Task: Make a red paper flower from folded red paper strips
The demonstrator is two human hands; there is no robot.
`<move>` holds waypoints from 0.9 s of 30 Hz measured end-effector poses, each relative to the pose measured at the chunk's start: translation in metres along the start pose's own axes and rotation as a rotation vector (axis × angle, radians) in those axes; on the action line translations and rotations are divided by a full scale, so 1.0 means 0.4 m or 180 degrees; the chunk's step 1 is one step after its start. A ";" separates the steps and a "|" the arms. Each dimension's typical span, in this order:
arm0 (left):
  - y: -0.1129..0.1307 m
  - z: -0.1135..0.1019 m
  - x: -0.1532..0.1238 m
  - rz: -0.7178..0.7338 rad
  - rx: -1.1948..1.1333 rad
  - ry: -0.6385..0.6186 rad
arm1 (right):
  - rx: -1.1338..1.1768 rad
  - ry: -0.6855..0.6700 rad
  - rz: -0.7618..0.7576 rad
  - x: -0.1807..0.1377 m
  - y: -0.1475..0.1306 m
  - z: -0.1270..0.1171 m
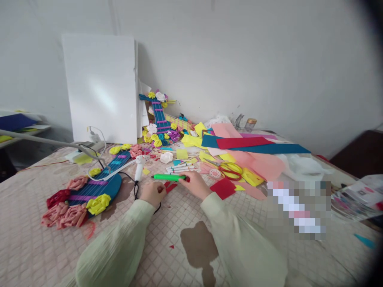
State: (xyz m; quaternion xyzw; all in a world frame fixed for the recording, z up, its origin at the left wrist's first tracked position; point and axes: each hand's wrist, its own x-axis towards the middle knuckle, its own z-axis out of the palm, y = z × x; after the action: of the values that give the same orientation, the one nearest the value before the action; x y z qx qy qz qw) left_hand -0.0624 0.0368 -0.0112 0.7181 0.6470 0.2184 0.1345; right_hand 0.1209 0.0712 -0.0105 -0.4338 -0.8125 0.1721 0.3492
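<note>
A bright green marker [169, 177] lies level in my right hand [196, 185], whose thumb and fingers close round its right end. Just below the marker, my left hand [153, 193] has its fingers curled together on a narrow strip of red paper [171, 186]. How much of the strip sits inside those fingers is hidden. Left of that hand stands a white glue gun [139, 170] with a black cord. Behind the marker are several white felt-tip pens [181, 168].
A blue paper guitar [109, 185] with crepe flowers lies at left; another [160, 115] leans at the back. Scissors [230, 170], red paper [223, 188] and coloured sheets [257, 145] lie right. A white board [100, 87] stands against the wall. The lamp arm [50, 139] crosses the left side.
</note>
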 end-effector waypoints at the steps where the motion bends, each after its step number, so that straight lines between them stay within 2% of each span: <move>1: 0.002 -0.001 -0.002 0.0010 0.0041 -0.0010 | 0.0002 0.0014 -0.0003 -0.002 -0.002 0.000; 7: 0.015 -0.001 -0.005 0.0119 0.0247 -0.0020 | -0.0002 0.0070 -0.0060 -0.017 -0.015 -0.004; 13: 0.002 0.013 -0.003 0.0194 0.0323 0.0026 | -0.0026 0.0077 -0.0071 -0.033 -0.014 0.004; 27: -0.004 0.022 -0.001 -0.0009 0.0294 -0.0094 | -0.0076 -0.0083 -0.0088 -0.054 0.009 0.028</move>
State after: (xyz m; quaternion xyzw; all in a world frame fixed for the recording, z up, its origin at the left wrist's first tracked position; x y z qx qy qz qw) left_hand -0.0595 0.0372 -0.0198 0.7258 0.6553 0.1774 0.1111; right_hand 0.1232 0.0558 -0.0294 -0.4244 -0.8250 0.1632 0.3357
